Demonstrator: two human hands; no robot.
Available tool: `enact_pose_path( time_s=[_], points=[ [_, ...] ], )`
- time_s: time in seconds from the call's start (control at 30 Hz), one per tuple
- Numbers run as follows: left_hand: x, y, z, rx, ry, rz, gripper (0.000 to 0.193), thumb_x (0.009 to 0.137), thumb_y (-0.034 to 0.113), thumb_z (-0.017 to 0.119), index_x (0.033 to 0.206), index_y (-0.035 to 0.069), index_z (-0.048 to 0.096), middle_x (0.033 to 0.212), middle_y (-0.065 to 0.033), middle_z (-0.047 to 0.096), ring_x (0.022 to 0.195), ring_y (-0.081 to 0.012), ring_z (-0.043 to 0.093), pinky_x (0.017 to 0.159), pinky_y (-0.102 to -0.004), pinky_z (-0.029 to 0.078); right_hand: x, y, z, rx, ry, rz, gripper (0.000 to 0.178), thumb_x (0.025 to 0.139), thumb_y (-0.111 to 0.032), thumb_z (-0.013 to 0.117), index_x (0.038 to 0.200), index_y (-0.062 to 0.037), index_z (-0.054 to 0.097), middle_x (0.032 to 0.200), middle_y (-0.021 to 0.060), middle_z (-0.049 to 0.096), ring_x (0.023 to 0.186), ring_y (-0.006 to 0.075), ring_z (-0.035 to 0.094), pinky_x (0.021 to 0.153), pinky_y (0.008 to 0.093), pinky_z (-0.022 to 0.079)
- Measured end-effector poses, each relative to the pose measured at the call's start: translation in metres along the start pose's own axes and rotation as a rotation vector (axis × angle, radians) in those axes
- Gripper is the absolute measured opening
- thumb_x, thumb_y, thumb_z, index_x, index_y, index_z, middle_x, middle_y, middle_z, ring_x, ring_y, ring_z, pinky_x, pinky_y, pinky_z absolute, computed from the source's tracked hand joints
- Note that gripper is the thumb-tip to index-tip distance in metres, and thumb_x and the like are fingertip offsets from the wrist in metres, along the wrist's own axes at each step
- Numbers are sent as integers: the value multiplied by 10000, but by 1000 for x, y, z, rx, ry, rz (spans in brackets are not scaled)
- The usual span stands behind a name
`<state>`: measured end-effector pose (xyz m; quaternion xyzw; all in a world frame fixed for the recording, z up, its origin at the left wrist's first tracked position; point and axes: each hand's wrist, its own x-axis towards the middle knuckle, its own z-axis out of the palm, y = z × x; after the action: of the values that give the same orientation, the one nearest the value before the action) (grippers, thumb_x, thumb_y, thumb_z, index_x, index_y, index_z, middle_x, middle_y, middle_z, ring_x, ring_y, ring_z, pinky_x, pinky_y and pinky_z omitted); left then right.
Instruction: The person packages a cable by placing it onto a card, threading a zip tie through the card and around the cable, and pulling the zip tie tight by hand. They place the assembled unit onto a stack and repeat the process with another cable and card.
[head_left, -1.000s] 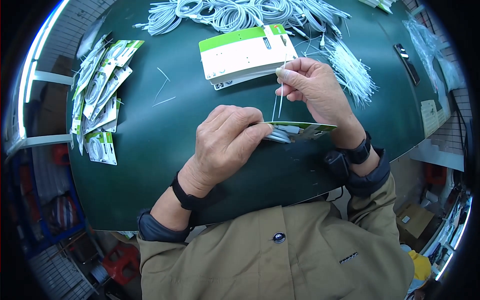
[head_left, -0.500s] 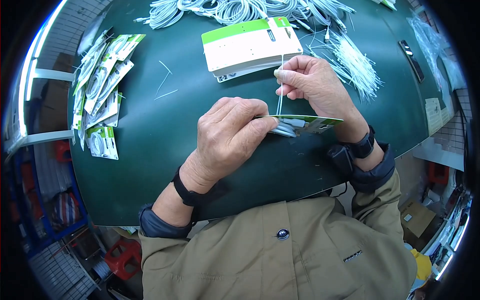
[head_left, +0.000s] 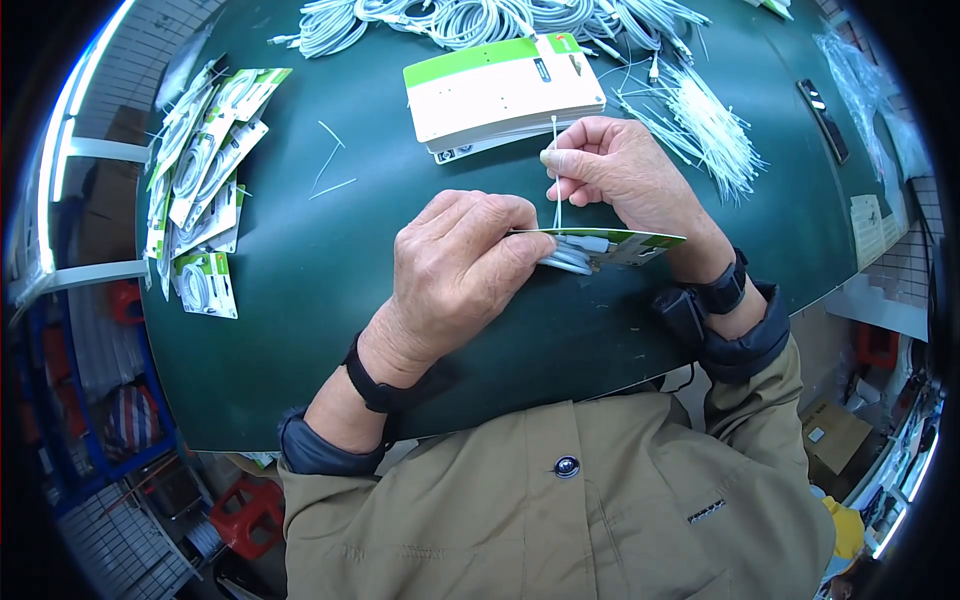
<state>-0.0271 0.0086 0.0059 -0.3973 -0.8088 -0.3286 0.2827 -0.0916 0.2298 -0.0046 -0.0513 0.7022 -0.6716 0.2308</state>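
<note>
Nearest the near edge of the dark green bench [head_left: 300,330], the left hand [head_left: 455,265] lies knuckles up, its fingers curled down and pinching the left end of a green-and-white printed backing card [head_left: 625,243]. A coiled white cable [head_left: 570,258] sits against the underside of that card, partly hidden by the fingers. The card is held flat just above the bench, near the middle of the near edge.

Just beyond the card, the right hand [head_left: 625,175] is closed in a fine pinch: thumb and forefinger squeeze the top of a thin white plastic tie [head_left: 556,195], which runs straight down to the card. The other fingers are folded loosely. Both wrists carry black bands.

Past the right hand, touching nothing, lies a stack of blank white cards with a green strip along the far side [head_left: 500,90], toward the middle of the bench. To the right of it, a loose sheaf of thin white ties [head_left: 705,120] fans out toward the right edge, and a slim black bar-shaped object [head_left: 822,120] lies close to that edge.

Along the left edge, a row of finished green-and-white packs with coiled cables [head_left: 195,190] overlaps in a long heap. Two stray ties [head_left: 330,170] lie between that heap and the stack.

At the far edge, a tangle of loose white cables [head_left: 470,18] stretches across the bench.
</note>
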Motion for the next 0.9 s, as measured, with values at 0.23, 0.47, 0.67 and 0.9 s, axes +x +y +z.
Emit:
enact_pose_path(
  time_s=[0.23, 0.47, 0.67, 0.9],
  points=[
    [-2, 0, 2, 27, 20, -6, 136, 753, 81, 773, 863, 89, 692, 873, -31, 675, 739, -196, 673, 666, -322, 541, -3, -7, 4, 3, -123, 14, 131, 976, -144, 728, 1006, -25, 681, 845, 30, 697, 734, 72, 693, 658, 180, 558],
    [-1, 1, 2, 34, 23, 15, 147, 743, 69, 768, 868, 73, 691, 888, -41, 676, 738, -196, 674, 656, -327, 547, 2, -4, -4, 40, -423, -113, 158, 985, -185, 725, 1001, -28, 714, 860, 74, 733, 752, 89, 725, 669, 194, 588],
    [7, 11, -5, 79, -68, -20, 213, 685, -42, 804, 841, 44, 688, 890, -68, 688, 724, -214, 692, 612, -309, 562, -4, -17, -6, 197, -335, 68, 130, 993, -160, 693, 974, -35, 662, 850, 34, 709, 725, 67, 666, 668, 195, 543],
    [12, 9, -7, 14, -164, -14, 199, 684, -53, 762, 829, 37, 658, 951, -69, 707, 756, -221, 717, 625, -314, 585, -3, -15, -9, 90, -437, 20, 136, 976, -142, 702, 1031, -23, 665, 880, 18, 703, 752, 50, 646, 692, 195, 536]
  ],
)
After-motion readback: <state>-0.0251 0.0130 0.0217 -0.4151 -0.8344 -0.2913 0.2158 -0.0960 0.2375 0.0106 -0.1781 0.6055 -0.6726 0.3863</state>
